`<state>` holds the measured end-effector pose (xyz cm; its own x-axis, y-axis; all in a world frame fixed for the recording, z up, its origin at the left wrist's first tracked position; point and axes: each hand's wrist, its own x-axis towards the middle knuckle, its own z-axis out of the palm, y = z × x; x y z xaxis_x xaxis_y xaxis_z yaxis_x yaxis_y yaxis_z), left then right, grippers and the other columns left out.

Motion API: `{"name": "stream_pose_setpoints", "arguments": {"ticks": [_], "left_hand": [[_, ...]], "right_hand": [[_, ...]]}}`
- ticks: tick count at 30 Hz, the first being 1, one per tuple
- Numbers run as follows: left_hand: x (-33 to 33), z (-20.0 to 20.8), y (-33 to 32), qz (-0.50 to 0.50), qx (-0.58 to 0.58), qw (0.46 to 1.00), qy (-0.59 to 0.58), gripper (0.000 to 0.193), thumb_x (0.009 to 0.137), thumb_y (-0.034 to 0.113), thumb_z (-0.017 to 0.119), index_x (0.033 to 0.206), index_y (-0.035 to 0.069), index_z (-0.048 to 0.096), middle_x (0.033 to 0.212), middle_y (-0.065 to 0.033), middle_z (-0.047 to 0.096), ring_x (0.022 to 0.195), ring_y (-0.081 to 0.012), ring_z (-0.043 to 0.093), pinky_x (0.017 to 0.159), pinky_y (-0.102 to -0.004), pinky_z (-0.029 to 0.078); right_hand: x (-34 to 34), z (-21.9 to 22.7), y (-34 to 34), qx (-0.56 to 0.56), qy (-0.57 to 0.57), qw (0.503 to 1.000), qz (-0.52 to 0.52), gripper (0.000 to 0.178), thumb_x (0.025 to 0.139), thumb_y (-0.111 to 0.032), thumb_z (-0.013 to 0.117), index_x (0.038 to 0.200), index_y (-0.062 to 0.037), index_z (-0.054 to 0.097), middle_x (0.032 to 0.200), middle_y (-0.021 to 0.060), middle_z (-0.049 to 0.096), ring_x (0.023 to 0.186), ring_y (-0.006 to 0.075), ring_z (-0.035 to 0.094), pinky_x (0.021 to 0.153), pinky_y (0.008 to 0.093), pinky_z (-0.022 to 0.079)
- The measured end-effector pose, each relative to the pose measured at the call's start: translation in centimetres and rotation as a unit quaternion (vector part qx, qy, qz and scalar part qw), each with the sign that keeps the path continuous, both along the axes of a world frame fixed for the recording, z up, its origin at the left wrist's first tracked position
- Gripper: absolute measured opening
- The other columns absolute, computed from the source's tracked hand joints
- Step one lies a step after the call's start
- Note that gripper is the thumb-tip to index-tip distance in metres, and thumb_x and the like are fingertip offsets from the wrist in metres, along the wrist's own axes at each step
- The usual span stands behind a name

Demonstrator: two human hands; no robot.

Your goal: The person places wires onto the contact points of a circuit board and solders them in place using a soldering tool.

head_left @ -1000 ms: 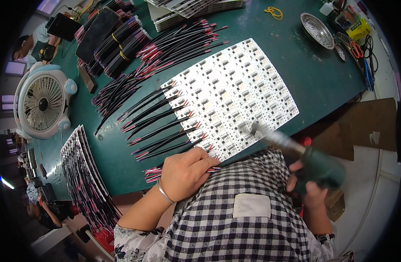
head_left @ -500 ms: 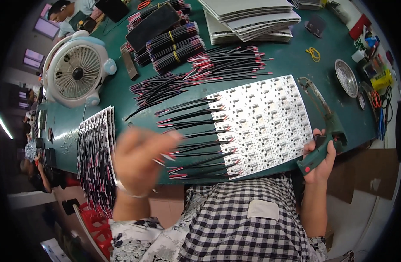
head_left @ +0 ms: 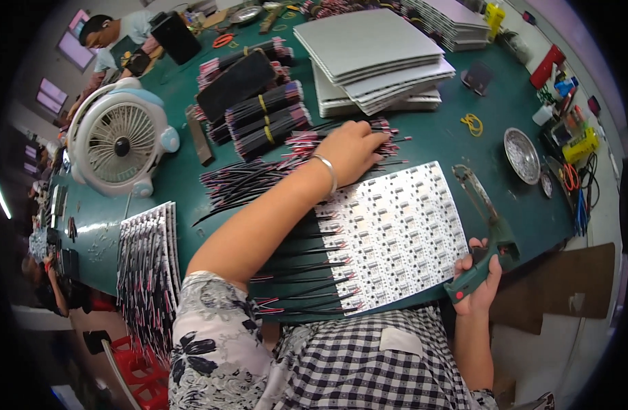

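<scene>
My right hand is closed round the green handle of a soldering gun, its metal front part pointing away along the right side of a white circuit board panel. Black and red wires stick out leftward from the panel's left edge. Across the table, my left hand is on a loose heap of black and red wires, just beyond the panel's far edge. Its fingers are bent and close together; the fingertips, and whatever is between them, are hidden. My left forearm covers some of the panel's wires.
A fan stands at the left, behind a stack of wired panels hanging over the edge. Banded wire bundles lie farther back, beside stacked white boards. A metal bowl is at right. Another person sits far left.
My left hand has swung from left of the panel's wires, away and rightward, onto the loose heap. My right hand still holds the soldering gun. The whole view has shifted slightly.
</scene>
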<state>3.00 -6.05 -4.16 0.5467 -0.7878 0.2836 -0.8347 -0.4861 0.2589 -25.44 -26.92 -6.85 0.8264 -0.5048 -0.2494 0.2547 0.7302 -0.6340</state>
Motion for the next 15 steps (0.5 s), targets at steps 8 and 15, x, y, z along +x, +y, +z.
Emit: {"name": "stream_pose_setpoints", "arguments": {"ticks": [8, 15], "left_hand": [[-0.1, 5.5, 13.8, 0.193, -0.025, 0.98, -0.033, 0.012, 0.079, 0.005, 0.062, 0.089, 0.007, 0.069, 0.082, -0.01, 0.064, 0.084, -0.0313, 0.061, 0.077, -0.0412, 0.05], [-2.8, 2.7, 17.6, 0.212, 0.107, 0.971, -0.007, 0.04, 0.069, 0.002, 0.063, 0.109, 0.006, 0.06, 0.099, -0.0126, 0.058, 0.096, -0.0323, 0.056, 0.086, -0.0418, 0.047]], "right_hand": [[-0.3, -0.4, -0.6, 0.001, -0.034, 0.999, 0.002, 0.041, 0.1, -0.033, 0.044, 0.13, -0.0052, 0.047, 0.122, 0.0119, 0.056, 0.077, 0.0157, 0.054, 0.079, 0.032, 0.047], [-0.6, -1.1, -1.4, -0.011, -0.011, 1.0, 0.011, 0.042, 0.099, -0.035, 0.043, 0.131, -0.0071, 0.046, 0.122, 0.0111, 0.057, 0.077, 0.0149, 0.054, 0.08, 0.033, 0.045]]}}
